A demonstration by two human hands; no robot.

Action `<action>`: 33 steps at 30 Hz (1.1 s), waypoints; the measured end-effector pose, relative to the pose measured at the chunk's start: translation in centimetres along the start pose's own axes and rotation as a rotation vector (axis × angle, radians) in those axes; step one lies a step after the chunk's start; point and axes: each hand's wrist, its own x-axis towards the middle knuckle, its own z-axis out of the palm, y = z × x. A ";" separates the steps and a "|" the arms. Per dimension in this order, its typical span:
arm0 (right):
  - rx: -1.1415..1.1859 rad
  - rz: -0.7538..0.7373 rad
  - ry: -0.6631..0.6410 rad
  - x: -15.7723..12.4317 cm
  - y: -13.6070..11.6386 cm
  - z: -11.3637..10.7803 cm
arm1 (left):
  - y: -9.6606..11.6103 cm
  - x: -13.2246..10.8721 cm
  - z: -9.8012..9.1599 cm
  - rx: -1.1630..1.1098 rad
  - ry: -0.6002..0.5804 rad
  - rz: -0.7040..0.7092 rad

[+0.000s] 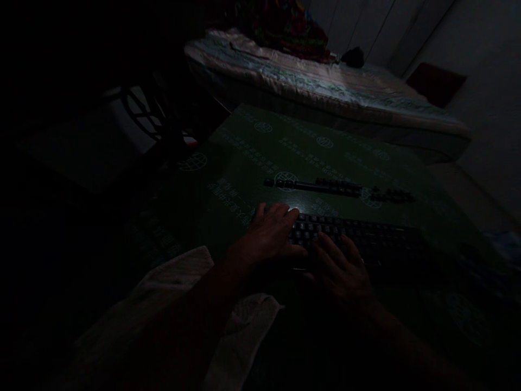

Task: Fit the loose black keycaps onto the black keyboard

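Observation:
A black keyboard [378, 236] lies on the green table, its right part lost in shadow and some of its rows looking bare of keys. My left hand [272, 233] covers the left end, fingers bent over the far side and thumb along the near side, gripping it. Over the front middle of the keys rests my right hand [342, 269], fingers apart and reaching forward onto the keyboard; nothing shows in them, though the dark hides its thumb. Beyond the keyboard, loose black keycaps [337, 186] lie in rough rows, with more keycaps [393, 195] to the right.
The green table covering [244, 146] has globe prints and lettering. A pale cloth [179, 271] lies under my left forearm. Past the table's far edge stands a bed [325, 89] with a patterned blanket [285, 27]. A dark spoked wheel [140, 111] stands at the left.

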 end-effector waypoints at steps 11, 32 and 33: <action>-0.013 0.009 -0.027 -0.5 -0.3 0.8 | -0.1 0.1 0.1 0.010 0.006 0.014; -0.024 0.335 0.065 -4.7 1.3 0.6 | 0.7 0.2 0.5 0.019 0.070 0.047; -0.025 0.339 0.067 -4.7 1.2 0.6 | 0.9 0.2 0.6 0.023 0.070 0.046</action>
